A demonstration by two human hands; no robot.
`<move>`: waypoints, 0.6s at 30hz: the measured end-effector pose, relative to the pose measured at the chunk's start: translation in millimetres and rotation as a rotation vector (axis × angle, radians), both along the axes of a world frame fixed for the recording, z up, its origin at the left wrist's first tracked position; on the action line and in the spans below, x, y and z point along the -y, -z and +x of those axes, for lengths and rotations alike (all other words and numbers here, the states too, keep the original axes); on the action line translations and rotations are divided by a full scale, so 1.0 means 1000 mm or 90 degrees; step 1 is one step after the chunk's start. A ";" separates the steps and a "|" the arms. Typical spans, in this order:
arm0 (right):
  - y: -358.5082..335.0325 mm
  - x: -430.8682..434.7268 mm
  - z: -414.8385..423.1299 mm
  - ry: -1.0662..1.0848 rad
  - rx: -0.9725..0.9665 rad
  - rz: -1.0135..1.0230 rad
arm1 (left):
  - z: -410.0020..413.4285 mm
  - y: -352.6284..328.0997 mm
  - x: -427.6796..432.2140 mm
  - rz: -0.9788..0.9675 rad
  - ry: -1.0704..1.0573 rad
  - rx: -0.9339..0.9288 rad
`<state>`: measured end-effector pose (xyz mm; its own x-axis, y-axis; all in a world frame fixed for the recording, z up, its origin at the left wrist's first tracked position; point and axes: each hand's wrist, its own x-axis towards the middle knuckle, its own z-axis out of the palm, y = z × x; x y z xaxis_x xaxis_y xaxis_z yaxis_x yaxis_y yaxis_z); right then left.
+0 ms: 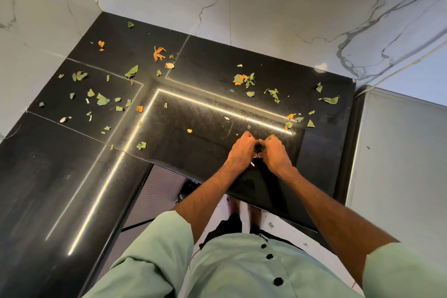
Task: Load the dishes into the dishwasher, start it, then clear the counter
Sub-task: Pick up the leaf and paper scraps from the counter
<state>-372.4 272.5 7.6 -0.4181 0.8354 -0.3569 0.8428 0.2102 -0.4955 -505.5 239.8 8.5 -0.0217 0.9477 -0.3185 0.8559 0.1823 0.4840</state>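
Black counter [217, 109], marble walls: you are cupping a leaf clump [259, 149] between left hand [243, 150] and right hand [275, 152], pressed together. Clearing is underway; scraps [102, 99] are lying scattered; no dishwasher visible.

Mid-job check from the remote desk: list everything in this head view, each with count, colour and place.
L-shaped polished stone counter: one, black, fills the corner from far left to right.
Marble-look wall panels: white with grey veins, behind and left of the counter.
Torn leaf scraps: many, green, scattered over the counter's left and far parts.
Dried petal scraps: several, orange, mixed among the green ones.
Ribbed cabinet front: one, grey, under the counter edge.
Floor: white, with a few scraps on it.
Small dark clump of gathered scraps: one, pinched between both hands.
Left hand: closed on the clump.
Right hand: closed on the clump.
Sleeves: two, pale green.
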 end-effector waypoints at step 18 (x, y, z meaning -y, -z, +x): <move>0.012 0.016 0.004 0.079 -0.045 -0.034 | 0.010 0.012 0.021 0.027 -0.122 0.017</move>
<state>-368.5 256.8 -4.1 -0.3379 0.8629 -0.3757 0.8236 0.0779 -0.5618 -495.4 218.4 -3.8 -0.1949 0.9398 -0.2807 0.7940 0.3192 0.5173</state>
